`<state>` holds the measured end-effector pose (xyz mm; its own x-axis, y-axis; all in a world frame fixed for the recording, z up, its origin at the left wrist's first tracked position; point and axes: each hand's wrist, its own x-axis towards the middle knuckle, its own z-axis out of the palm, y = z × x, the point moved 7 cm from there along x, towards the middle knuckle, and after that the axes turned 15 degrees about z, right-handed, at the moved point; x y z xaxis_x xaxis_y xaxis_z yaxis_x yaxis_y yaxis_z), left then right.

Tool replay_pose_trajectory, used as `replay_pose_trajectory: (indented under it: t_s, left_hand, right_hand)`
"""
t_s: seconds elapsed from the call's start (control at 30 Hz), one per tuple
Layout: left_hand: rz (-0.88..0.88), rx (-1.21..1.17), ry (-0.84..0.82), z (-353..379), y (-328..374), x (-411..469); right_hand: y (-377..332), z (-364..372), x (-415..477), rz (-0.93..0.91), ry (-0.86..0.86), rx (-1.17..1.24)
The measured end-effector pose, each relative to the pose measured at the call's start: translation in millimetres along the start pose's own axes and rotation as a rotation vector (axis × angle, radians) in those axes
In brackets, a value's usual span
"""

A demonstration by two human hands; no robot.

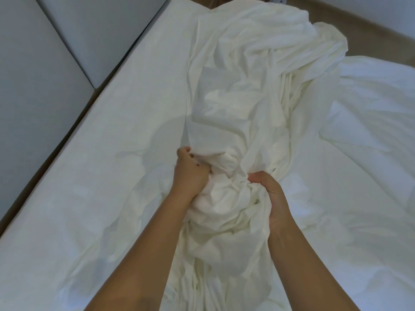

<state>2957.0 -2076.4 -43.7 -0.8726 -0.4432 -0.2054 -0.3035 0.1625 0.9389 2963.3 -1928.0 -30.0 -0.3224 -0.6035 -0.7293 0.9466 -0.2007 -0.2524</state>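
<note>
The left hand (189,173) was clenched on the sheet (235,97), its fingers curled into a fold at the bunch's left side, with a flatter flap rising from just above its knuckles. The right hand (272,198) grasped the same bunch from the other side, thumb and fingers dug into the cloth. The two hands sat close together with a tight wad of fabric squeezed between them, which looked like a grip meant to gather loose cloth into one handful, or to hunt for an edge or corner inside it; which of the two could not be told.

From the hands the sheet ran away in a long, rumpled ridge, heaped highest at its far end, and more of it trailed back between the forearms. Folds fanning toward the wad suggested the cloth was being drawn in to that point.

It all lay on the bed (112,153), which spread flat to the left of the hands and creased to the right. Beyond the bed's left edge stood grey padded panels (45,63); far off past the right hand, a strip of tan floor (359,37) showed.
</note>
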Motion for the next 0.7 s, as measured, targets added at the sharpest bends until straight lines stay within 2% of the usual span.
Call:
replay_pose_trajectory:
  t_s: [0.03, 0.1, 0.2, 0.27, 0.3, 0.37, 0.47, 0.6, 0.63, 0.7]
  left_hand:
    - [-0.05, 0.078, -0.095, 7.9, -6.5, 2.2]
    - [-0.041, 0.126, -0.226, 19.7, -6.2, 10.2]
    - [-0.022, -0.055, -0.229, 23.0, 10.5, 20.7]
    - [0.074, -0.159, -0.166, 25.0, 22.4, 26.1]
    - [0.119, -0.172, -0.183, 29.6, 29.7, 24.9]
    - [0.168, -0.156, -0.325, 47.7, 41.2, 18.6]
    - [0.261, 0.046, -0.568, 71.8, 53.2, 11.4]
    - [0.318, 0.59, -0.772, 82.9, 56.8, 8.0]
    - [0.301, 0.591, -0.769, 84.3, 56.5, 6.6]
    - [0.248, 0.333, -0.69, 75.7, 54.5, 3.6]
  right_hand:
    - [0.9, 2.2, 1.1, 0.015, -0.01, -0.006]
    - [0.1, 4.4, 4.1, 0.016, -0.013, 0.001]
    - [-2.5, -3.0, 9.1, -0.042, 0.036, 0.045]
    - [-0.7, -3.9, 9.8, -0.044, 0.034, 0.063]
    - [1.2, -3.9, 10.1, -0.023, 0.03, 0.063]
    - [1.9, -5.2, 10.2, 0.009, 0.035, 0.041]
    - [-0.7, -14.0, 10.5, 0.013, 0.095, 0.008]
    - [-4.5, -25.7, 9.6, -0.021, 0.226, -0.127]
    - [-4.0, -27.3, 7.8, -0.032, 0.233, -0.146]
    - [-3.1, -32.9, 3.5, -0.075, 0.245, -0.145]
